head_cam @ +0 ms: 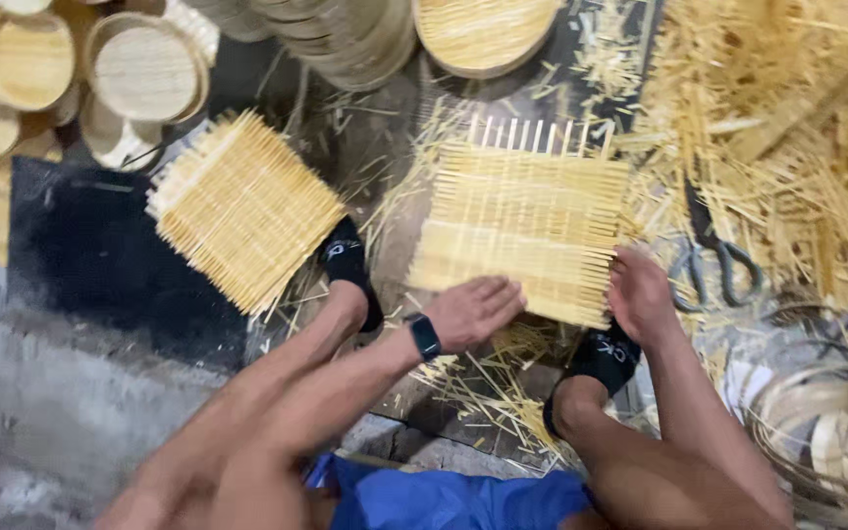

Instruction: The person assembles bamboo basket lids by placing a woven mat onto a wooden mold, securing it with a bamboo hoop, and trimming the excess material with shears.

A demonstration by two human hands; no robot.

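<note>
At the centre of the frame, the left hand (473, 312) lies flat, fingers together, on the near edge of a square pale woven bamboo-strip mat (522, 231). The right hand (640, 294) grips the mat's lower right corner. Right of it lie grey-handled scissors (709, 260) among loose bamboo splints (787, 128). A second woven square (242, 208) lies centre left; round bamboo trays (144, 69) are stacked upper left.
</note>
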